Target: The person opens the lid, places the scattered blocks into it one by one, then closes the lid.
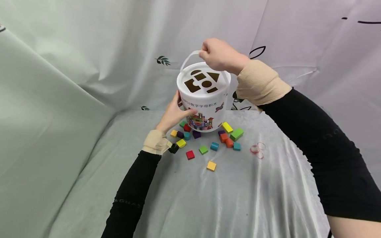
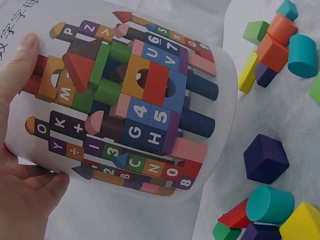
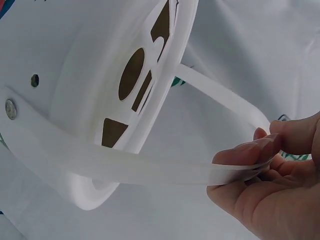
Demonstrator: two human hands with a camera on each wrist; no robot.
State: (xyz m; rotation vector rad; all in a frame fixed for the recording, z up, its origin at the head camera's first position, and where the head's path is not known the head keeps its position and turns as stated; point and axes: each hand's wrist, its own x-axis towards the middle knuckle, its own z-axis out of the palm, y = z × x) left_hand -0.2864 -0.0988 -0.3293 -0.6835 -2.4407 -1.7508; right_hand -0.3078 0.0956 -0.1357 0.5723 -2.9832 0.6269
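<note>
Bucket (image 1: pixel 209 107) of smooth white plastic — left hand (image 1: pixel 172 114) curved wide round its side, right hand (image 1: pixel 223 56) pinching its flat handle (image 3: pixel 160 167) — is among square-edged and cylindrical blocks (image 1: pixel 224 137), creased grey cloth (image 1: pixel 232 198) stretching in front.

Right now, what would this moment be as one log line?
left grip: holding bucket side; right grip: holding handle; lid: on; blocks: scattered on gray cloth

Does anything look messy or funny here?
A bit! Loose blocks lie scattered on the gray cloth, outside the bucket, though its lid is on. Off to their right lie thin red loops, which look odd because they aren't blocks. I see no damage to the bucket.
</note>
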